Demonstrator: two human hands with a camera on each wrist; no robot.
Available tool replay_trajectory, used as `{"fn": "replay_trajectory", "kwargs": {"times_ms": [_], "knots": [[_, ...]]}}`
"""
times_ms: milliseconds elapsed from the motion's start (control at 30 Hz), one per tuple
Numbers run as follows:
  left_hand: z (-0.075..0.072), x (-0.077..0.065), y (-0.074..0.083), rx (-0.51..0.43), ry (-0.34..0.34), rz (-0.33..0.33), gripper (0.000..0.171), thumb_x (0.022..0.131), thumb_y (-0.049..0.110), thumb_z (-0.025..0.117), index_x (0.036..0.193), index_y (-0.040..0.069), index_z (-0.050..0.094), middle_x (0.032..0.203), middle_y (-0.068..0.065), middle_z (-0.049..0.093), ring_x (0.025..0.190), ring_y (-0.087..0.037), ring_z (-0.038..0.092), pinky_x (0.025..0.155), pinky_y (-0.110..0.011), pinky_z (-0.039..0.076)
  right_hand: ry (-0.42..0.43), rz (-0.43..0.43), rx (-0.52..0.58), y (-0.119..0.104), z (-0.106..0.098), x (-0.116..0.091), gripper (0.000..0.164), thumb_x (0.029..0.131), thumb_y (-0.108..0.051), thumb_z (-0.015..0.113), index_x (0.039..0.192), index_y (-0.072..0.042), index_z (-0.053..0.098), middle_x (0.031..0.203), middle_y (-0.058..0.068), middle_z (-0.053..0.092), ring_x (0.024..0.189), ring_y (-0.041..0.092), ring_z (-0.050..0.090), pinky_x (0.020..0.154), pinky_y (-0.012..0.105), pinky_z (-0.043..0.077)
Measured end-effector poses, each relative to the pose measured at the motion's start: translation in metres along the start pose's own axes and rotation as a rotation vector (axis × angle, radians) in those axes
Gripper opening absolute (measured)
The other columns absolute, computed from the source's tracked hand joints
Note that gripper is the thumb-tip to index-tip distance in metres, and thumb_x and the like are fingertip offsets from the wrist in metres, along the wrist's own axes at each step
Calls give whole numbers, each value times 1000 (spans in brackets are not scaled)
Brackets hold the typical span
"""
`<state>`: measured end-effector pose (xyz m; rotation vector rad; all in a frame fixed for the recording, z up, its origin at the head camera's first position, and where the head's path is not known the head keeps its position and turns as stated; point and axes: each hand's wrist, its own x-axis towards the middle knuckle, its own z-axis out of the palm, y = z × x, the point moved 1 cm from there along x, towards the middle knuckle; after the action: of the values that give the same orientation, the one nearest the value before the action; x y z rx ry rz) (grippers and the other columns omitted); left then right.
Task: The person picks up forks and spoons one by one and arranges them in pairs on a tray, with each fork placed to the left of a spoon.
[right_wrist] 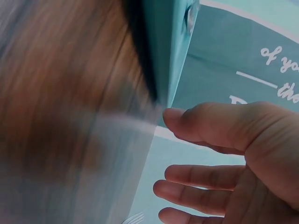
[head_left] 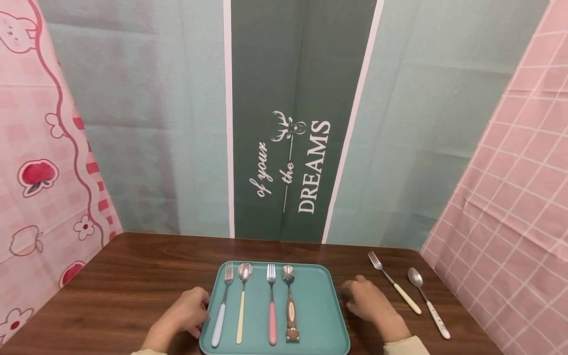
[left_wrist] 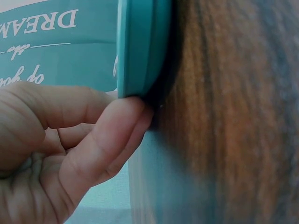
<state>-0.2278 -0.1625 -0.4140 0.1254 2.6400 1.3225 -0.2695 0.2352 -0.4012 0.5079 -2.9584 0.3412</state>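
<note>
A teal tray (head_left: 317, 315) lies on the wooden table. In it, side by side, are a fork with a pale blue handle (head_left: 219, 325), a spoon with a yellow handle (head_left: 240, 315), a fork with a pink handle (head_left: 272, 323) and a spoon with a brown bear handle (head_left: 291, 315). My left hand (head_left: 188, 310) pinches the tray's left rim (left_wrist: 135, 51), fingertips at its edge in the left wrist view. Beside the right rim is my right hand (head_left: 368, 301). Its thumb (right_wrist: 205, 121) is close to the tray's edge, contact unclear, and the other fingers (right_wrist: 201, 193) extend loosely.
To the right of my right hand, a fork with a yellow handle (head_left: 406, 298) and a spoon with a patterned white handle (head_left: 437, 318) lie on the brown table (head_left: 133, 276). A green cloth backdrop (head_left: 284, 74) hangs behind, with pink cloths at both sides.
</note>
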Motion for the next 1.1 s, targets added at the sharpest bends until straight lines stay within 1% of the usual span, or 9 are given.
{"fn": "replay_trajectory", "kwargs": {"times_ms": [133, 400, 567, 667, 767, 867, 933, 1033, 1100], "knots": [[0, 0, 0, 1, 1, 1, 16, 73, -14, 53, 88, -11, 56, 62, -11, 52, 47, -19, 55, 40, -32, 52, -27, 35, -27, 12, 0, -1, 32, 67, 0, 73, 98, -1, 66, 89, 14, 55, 78, 32, 59, 63, 43, 52], [-1, 1, -1, 9, -8, -26, 15, 75, -13, 54, 90, -12, 56, 63, -12, 52, 48, -19, 56, 41, -32, 53, -29, 49, -75, 35, -2, -2, 34, 66, -4, 76, 98, 0, 66, 92, 17, 57, 83, 35, 59, 70, 47, 51], [-1, 2, -1, 10, -13, -30, 14, 75, -14, 54, 89, -11, 56, 63, -12, 52, 49, -20, 56, 41, -32, 53, 1, 32, -74, 45, -5, -3, 33, 63, -5, 76, 94, 0, 66, 86, 15, 57, 81, 35, 59, 70, 47, 51], [-1, 2, -2, 8, -15, -29, 14, 75, -13, 54, 89, -11, 56, 64, -12, 52, 49, -20, 56, 41, -32, 53, 11, 55, -61, 52, -9, -5, 33, 62, -6, 76, 93, 0, 66, 86, 16, 58, 81, 36, 60, 70, 48, 51], [-1, 3, -2, 11, -10, -26, 14, 75, -13, 55, 89, -11, 56, 63, -12, 52, 48, -20, 56, 40, -31, 52, -10, 80, -53, 60, -13, -5, 33, 64, -7, 76, 95, 0, 65, 88, 17, 59, 84, 38, 59, 70, 50, 51], [0, 2, -2, 9, -6, -23, 14, 75, -13, 54, 89, -11, 56, 63, -12, 51, 47, -19, 55, 40, -31, 52, -18, 90, -59, 68, -14, -7, 32, 65, -8, 76, 94, -1, 65, 86, 17, 58, 84, 39, 59, 70, 51, 50], [0, 2, -3, 5, -4, -19, 15, 74, -13, 54, 89, -11, 56, 63, -12, 51, 46, -20, 55, 40, -31, 52, -10, 88, -73, 75, -14, -9, 29, 64, -8, 75, 92, -4, 65, 83, 14, 57, 82, 37, 58, 69, 50, 50], [1, 2, -3, 4, -4, -15, 15, 74, -13, 54, 89, -11, 56, 63, -12, 51, 46, -19, 55, 40, -31, 52, 24, 72, -100, 84, -10, -13, 28, 61, -8, 75, 87, -6, 65, 79, 11, 55, 79, 34, 57, 68, 48, 50], [1, 1, -3, 8, 0, -14, 15, 74, -13, 54, 88, -11, 55, 62, -12, 50, 45, -19, 55, 39, -31, 52, 37, 63, -114, 90, -8, -15, 27, 60, -9, 75, 85, -7, 64, 78, 11, 55, 79, 34, 57, 68, 48, 50]]}}
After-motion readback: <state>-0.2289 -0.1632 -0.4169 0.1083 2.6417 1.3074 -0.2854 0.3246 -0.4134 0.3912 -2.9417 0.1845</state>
